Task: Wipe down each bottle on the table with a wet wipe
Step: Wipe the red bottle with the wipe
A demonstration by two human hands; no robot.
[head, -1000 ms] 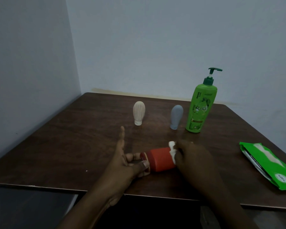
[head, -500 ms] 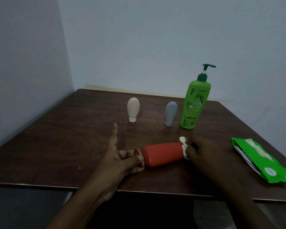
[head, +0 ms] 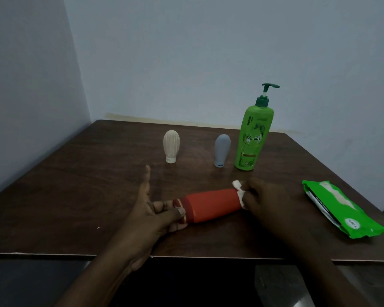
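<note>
Fingers (head: pixel 162 205) of the left hand (head: pixel 151 214) curl with the thumb round the cap end of the red bottle (head: pixel 211 204), index finger straight and free. The bottle lies sideways at the worktop's (head: pixel 75 196) front. The right hand (head: pixel 268 200) presses a bunched wipe (head: pixel 239 194) against the bottle's base, fingers closed round it.

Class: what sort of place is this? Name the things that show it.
Probably a bare room corner at home: a wooden table against plain walls, a green pump bottle, a wet-wipe pack.
</note>
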